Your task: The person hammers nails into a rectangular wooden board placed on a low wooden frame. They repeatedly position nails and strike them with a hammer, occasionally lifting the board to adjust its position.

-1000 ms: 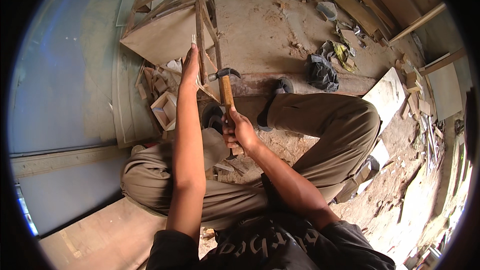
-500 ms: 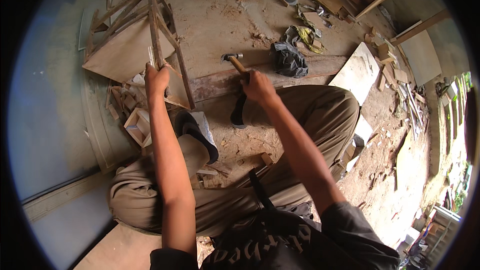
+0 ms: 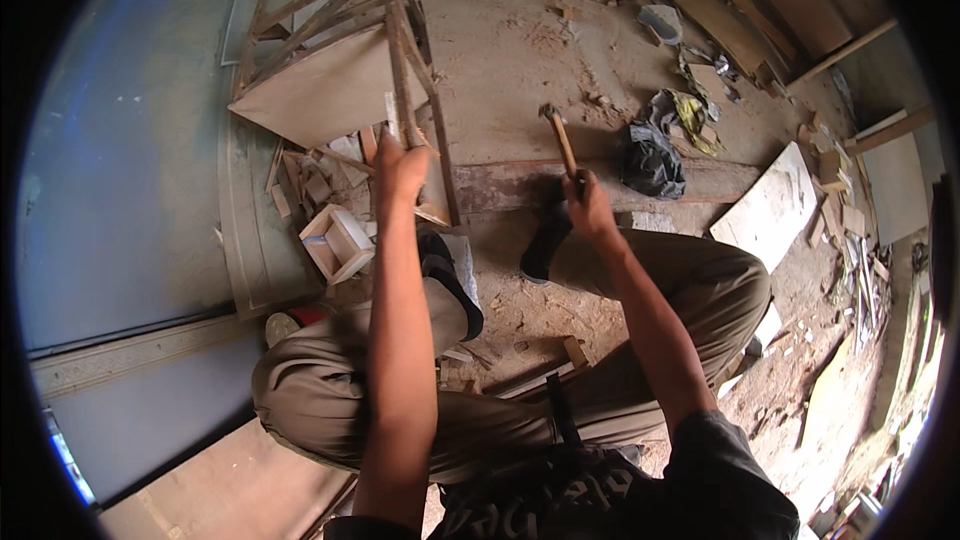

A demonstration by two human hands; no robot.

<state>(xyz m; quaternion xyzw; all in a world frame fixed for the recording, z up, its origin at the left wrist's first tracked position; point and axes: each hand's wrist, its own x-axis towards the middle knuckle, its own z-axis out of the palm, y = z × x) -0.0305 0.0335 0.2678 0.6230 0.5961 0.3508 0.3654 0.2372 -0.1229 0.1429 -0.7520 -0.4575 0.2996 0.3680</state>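
My left hand (image 3: 402,175) is closed round the lower part of a dark wooden bar. The bar belongs to a worn wooden frame (image 3: 400,50) with a pale panel (image 3: 325,90), tipped on its side. Just above my fingers a thin pale strip (image 3: 391,108) stands along the bar; whether I grip it too is hidden. To the right, my right hand (image 3: 590,208) is wrapped round the wooden handle of a hammer (image 3: 564,140). Its dark metal head points away from me, apart from the frame, over the dirt floor.
A long weathered plank (image 3: 510,185) lies across the floor beyond my feet. Right of the hammer sits a black plastic bag (image 3: 652,160), with a white board (image 3: 770,205) farther right. A small open wooden box (image 3: 337,243) and offcuts lie by my left forearm. A blue-grey panel (image 3: 130,160) spans the left.
The view has shifted, so the scene sits farther right and lower. The hammer has swung from pointing left to pointing away from me. My left hand keeps its hold on the frame.
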